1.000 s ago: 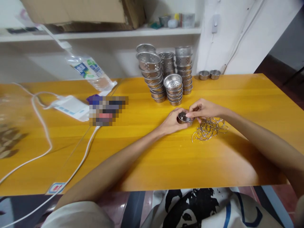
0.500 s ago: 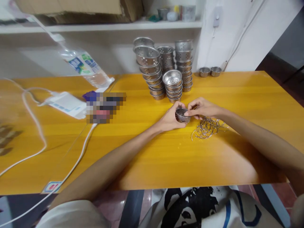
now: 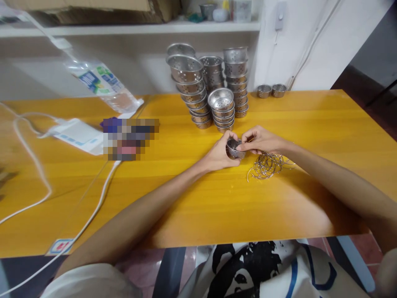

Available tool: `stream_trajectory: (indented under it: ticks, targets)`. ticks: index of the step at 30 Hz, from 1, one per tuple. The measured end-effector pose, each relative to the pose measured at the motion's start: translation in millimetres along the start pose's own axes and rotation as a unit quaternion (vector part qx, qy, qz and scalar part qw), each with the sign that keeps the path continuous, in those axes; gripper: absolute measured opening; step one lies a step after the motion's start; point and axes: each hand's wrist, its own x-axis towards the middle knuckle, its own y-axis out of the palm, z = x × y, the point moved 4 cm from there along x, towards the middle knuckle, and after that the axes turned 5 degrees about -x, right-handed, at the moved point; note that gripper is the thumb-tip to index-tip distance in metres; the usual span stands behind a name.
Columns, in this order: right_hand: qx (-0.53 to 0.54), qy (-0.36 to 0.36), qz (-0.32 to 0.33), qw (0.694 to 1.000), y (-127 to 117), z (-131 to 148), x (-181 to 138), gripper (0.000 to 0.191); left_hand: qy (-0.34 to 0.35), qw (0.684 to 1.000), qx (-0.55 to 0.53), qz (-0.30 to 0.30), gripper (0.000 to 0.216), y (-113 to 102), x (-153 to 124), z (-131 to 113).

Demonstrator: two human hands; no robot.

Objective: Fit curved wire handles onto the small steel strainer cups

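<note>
My left hand (image 3: pixel 218 155) is wrapped round a small metal cup with holes in its wall, a strainer cup (image 3: pixel 236 154), held tilted just over the table. My right hand (image 3: pixel 262 140) is closed in a pinch at the cup's right rim, its thumb tip over the opening. Whatever lies between those fingertips is too small to make out. Just below the right hand a tangled heap of thin metal wire rings (image 3: pixel 266 166) lies on the table.
Behind my hands stand several stacks of perforated cups (image 3: pixel 194 97); two single cups (image 3: pixel 279 90) sit by the wall. At left are a hanging plastic bottle (image 3: pixel 107 85), a white box (image 3: pixel 79 134), white cables (image 3: pixel 104 196) and a blurred-out patch. The yellow table (image 3: pixel 198 215) meets a shelf (image 3: pixel 136 30).
The whole view has shifted slightly, so everything appears a little further left. Both hands keep their grip at the cup with hardly any difference.
</note>
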Motion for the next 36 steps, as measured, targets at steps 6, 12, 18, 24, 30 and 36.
stream_trajectory:
  ticks: [6, 12, 18, 24, 30, 36]
  targets:
    - [-0.009, -0.005, 0.008, 1.000, 0, 2, 0, 0.039, 0.010, 1.000, -0.002, -0.008, 0.058, -1, 0, 0]
    - [0.000, -0.021, 0.014, 1.000, 1, 3, 1, 0.042, 0.006, 1.000, -0.030, 0.000, 0.059, 1, 2, 4]
    - [0.027, 0.029, 0.030, 0.999, -9, -3, 1, 0.040, -0.002, 1.000, -0.002, -0.007, 0.063, 2, 0, 3]
    - [0.081, 0.068, -0.134, 0.985, -19, -11, 4, 0.052, 0.081, 0.979, 0.117, -0.147, 0.062, -2, -8, -3]
    - [0.037, 0.042, -0.119, 0.991, -18, -10, 8, 0.029, 0.155, 0.961, 0.169, -0.157, 0.078, 4, -13, -10]
    - [0.099, 0.063, -0.424, 0.898, -135, -51, -4, 0.026, 0.161, 0.955, 0.186, -0.164, 0.062, 5, -11, -6]
